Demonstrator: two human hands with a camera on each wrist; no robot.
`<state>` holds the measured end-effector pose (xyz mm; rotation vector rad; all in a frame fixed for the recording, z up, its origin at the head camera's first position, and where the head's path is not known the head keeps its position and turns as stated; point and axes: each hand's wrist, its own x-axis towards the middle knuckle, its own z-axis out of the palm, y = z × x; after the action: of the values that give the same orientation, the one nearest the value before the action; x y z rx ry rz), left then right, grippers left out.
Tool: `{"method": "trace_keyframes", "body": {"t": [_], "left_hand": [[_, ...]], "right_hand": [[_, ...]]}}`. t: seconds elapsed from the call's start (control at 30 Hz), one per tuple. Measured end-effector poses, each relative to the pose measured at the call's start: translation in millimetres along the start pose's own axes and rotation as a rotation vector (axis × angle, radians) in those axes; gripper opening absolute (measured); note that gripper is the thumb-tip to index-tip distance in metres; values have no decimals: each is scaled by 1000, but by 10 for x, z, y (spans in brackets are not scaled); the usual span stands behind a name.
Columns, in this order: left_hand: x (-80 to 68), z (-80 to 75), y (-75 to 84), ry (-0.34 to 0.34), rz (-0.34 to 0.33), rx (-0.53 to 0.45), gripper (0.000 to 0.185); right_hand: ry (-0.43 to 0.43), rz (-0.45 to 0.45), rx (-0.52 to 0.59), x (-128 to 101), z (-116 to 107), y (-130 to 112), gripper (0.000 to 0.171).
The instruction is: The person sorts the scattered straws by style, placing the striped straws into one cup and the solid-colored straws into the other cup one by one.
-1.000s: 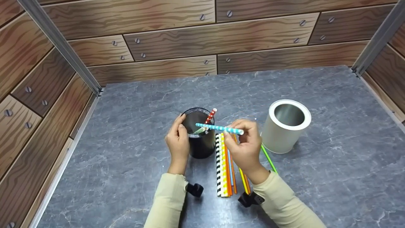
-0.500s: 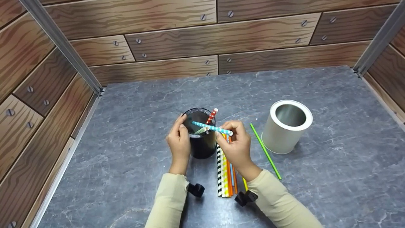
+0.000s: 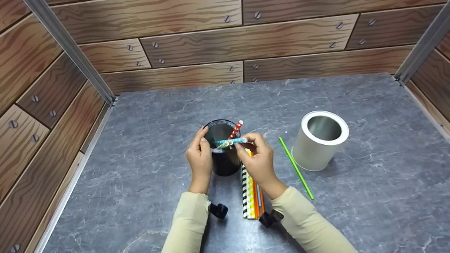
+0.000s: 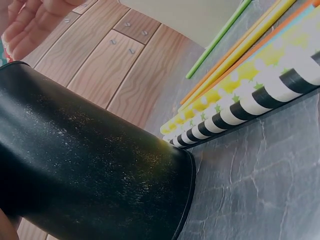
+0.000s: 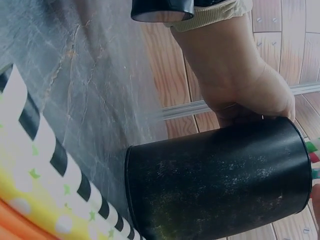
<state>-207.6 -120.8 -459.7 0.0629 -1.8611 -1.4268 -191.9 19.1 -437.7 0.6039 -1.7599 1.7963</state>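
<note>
A black cup point(image 3: 222, 154) stands upright on the grey table point(image 3: 151, 116), with a red-and-white straw point(image 3: 236, 129) and a pale green striped straw point(image 3: 223, 144) sticking out of it. My left hand point(image 3: 199, 158) grips the cup's left side; the same black cup point(image 4: 85, 175) fills the left wrist view and the cup point(image 5: 220, 185) shows in the right wrist view. My right hand point(image 3: 254, 156) pinches a teal dotted straw point(image 3: 233, 141) whose far end is over the cup's mouth. A row of coloured straws point(image 3: 251, 196) lies flat beside the cup, under my right forearm.
A white metal can point(image 3: 318, 140) stands open-topped to the right. A single green straw point(image 3: 296, 168) lies between it and my right hand. Wood-patterned walls close in the table on three sides. The striped and yellow straws point(image 4: 240, 100) lie right against the cup's base.
My right hand moved left with the teal straw, bringing its tip from across the cup into the cup's mouth. The left hand and the cup stayed put.
</note>
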Motion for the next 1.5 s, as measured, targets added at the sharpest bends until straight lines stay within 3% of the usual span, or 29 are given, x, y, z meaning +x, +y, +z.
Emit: {"method": "trace_keyframes", "body": {"t": [0.53, 1.0, 1.23, 1.5], "left_hand": [[18, -16, -7, 5, 5, -5, 31], [34, -1, 3, 16, 24, -11, 31], [14, 4, 7, 3, 13, -17, 31], [-6, 4, 5, 3, 1, -23, 31]], "right_hand": [[-30, 91, -78, 14, -210, 120, 10], [-152, 471, -337, -4, -331, 260, 21], [-286, 545, -498, -60, -376, 343, 27], [-360, 614, -564, -112, -416, 452, 32]]}}
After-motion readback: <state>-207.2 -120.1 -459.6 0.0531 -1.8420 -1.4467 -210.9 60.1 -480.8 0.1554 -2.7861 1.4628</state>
